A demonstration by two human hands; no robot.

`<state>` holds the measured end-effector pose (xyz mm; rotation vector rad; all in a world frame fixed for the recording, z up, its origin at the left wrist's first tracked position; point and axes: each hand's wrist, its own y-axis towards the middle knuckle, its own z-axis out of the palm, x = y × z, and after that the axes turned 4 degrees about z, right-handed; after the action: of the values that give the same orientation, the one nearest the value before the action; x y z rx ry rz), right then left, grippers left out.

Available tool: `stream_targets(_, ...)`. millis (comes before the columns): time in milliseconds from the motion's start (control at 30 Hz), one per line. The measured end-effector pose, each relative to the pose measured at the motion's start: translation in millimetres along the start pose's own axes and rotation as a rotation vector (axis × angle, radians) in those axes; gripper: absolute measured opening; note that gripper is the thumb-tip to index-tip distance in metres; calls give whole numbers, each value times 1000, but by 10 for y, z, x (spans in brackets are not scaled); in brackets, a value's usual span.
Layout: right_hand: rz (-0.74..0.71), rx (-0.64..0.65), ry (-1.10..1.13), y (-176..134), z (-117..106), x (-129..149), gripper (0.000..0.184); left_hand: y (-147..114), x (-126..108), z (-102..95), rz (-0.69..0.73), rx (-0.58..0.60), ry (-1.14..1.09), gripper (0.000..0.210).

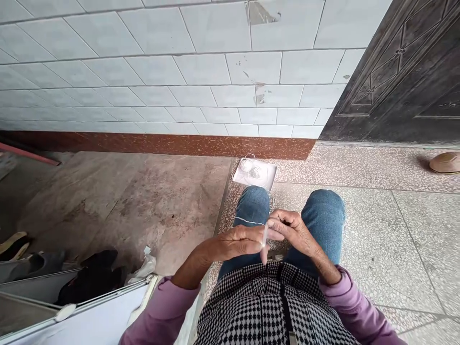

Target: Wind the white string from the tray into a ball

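Observation:
My left hand (244,239) is in front of my lap, fingers stretched to the right. A narrow white band of thin cord (265,235) is looped around those fingers. My right hand (293,230) meets it from the right, thumb and fingertips pinched on the cord at the top of the band. A strand (247,221) of the same cord runs across my left knee. Just beyond that knee, a shallow white box (267,175) on the floor holds coils of white cord (246,165). More loose loops of cord hang partly hidden beside the knee.
A white-tiled wall (201,69) with a brown base strip rises ahead, and a dark door (402,96) stands right. A brown shoe (445,163) lies near the door. Lower left is a rack (108,311) with dark shoes (93,275) and a crumpled plastic bag (145,266).

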<state>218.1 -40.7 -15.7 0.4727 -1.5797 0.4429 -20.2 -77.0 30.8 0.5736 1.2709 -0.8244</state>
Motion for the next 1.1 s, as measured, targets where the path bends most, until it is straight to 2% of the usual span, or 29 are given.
stream_targets(100,29,-42,81,-16,106,-121,64,71,69,3,79,-130,-343,55)
stream_targets(200,50,-44,39,-119,297,-190,66,233,88,-47,179,-363,-365,58)
stream_targets(267,60,12,-43,-231,421,-172,62,334,84,-105,202,-479,-154,52)
stream_targets(367,21,114,-148,-396,482,-81,54,377,121,-153,100,-552,370,44)
stream_targets(433,-3,102,-178,-454,403,-14,50,322,177,-128,2,-544,600,45)
stream_targets(467,-9,73,-187,-460,334,15,48,278,204,-101,-34,-525,632,47)
stream_targets(633,-35,-49,-189,-315,-19,58,49,53,231,22,-109,-278,424,50)
stream_targets(800,-10,-29,-45,-144,-15,-18,55,-53,82,54,-133,-96,232,44)
stream_targets(900,30,-40,95,-116,72,-67,58,-75,-24,94,-103,-103,-29,42)
stream_targets(1000,51,-148,175,-112,150,-127,60,0,-119,141,-25,-157,-309,49)
stream_targets(1100,53,-228,157,-137,265,-170,65,182,-212,136,111,-261,-417,54)
